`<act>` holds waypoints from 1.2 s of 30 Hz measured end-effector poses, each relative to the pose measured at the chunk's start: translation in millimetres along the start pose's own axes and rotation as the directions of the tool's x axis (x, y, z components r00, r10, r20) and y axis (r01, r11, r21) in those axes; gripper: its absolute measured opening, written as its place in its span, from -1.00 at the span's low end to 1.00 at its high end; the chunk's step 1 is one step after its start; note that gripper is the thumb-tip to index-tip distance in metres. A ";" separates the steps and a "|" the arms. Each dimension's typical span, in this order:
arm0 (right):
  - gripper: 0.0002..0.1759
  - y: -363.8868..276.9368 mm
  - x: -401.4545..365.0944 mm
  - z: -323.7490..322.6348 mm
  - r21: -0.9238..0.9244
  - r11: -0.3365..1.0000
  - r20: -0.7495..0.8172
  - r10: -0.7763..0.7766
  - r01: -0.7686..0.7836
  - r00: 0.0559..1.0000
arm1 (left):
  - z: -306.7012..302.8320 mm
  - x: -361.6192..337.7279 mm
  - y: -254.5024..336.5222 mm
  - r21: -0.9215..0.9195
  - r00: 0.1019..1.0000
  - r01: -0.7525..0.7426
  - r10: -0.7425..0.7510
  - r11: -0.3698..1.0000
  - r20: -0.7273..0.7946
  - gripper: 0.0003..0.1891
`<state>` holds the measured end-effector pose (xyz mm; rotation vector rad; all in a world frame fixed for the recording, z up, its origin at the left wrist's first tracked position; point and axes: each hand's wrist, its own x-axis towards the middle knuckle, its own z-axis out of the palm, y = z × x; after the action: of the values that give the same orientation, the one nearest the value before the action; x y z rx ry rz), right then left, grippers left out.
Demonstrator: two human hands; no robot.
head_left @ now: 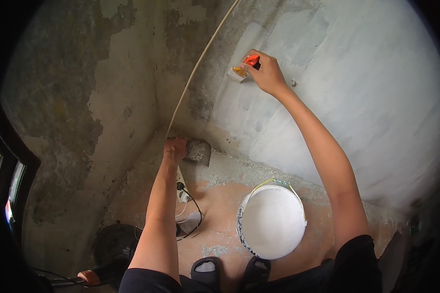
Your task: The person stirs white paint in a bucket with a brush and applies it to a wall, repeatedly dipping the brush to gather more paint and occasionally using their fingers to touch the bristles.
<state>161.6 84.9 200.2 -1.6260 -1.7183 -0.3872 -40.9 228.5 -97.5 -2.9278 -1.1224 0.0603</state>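
Note:
In the head view, my right hand (266,73) is closed around the orange handle of a paintbrush (238,73). The brush's whitish bristles lie against the wall (357,97), which carries streaky white paint over grey plaster. My left hand (175,149) is low near the corner, fingers curled round a thin cream cable (194,73) that runs up across the wall. Below that hand, partly behind the forearm, lies a white power strip (182,185) with a black plug in it. A bucket of white paint (274,222) stands on the floor, its wire handle leaning on the rim.
A grey block-like piece (198,152) sits in the corner beside my left hand. The left wall (58,97) is patchy and peeling. A dark round container (115,244) stands at lower left, and my sandals (206,273) are just before the bucket.

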 end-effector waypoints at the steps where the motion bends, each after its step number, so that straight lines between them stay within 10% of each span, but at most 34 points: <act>1: -0.84 1.9 2.3 -1.1 0.001 1.000 0.000 -0.001 0.001 1.000 | -0.1 0.1 0.1 -0.004 1.000 0.011 -0.011 1.000 0.010 -0.63; 14: -0.75 -8.2 69.1 -100.5 -0.442 0.860 -0.144 -0.350 0.256 0.926 | -2.2 -4.3 -9.1 0.048 0.999 -0.028 0.027 0.998 0.021 -0.61; 21: -0.75 -49.5 60.3 -119.1 -0.312 0.946 -0.226 -0.165 0.089 0.960 | 4.7 2.0 -7.1 0.016 1.000 -0.014 0.014 1.000 0.008 -0.62; 26: -0.79 -16.0 39.4 -97.1 -0.294 0.935 0.023 -0.198 0.196 0.980 | -1.9 -0.8 -4.5 0.019 1.000 -0.016 0.016 1.000 0.021 -0.63; 36: -0.79 -40.3 88.1 -140.5 -0.483 0.803 -0.124 -0.457 0.349 0.881 | 3.2 -3.2 -4.6 0.050 1.000 -0.017 0.018 0.999 -0.018 -0.65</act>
<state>170.3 50.5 367.2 -1.4161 -1.8758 -1.2213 -46.5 229.7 -100.5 -2.8885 -1.0766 0.0601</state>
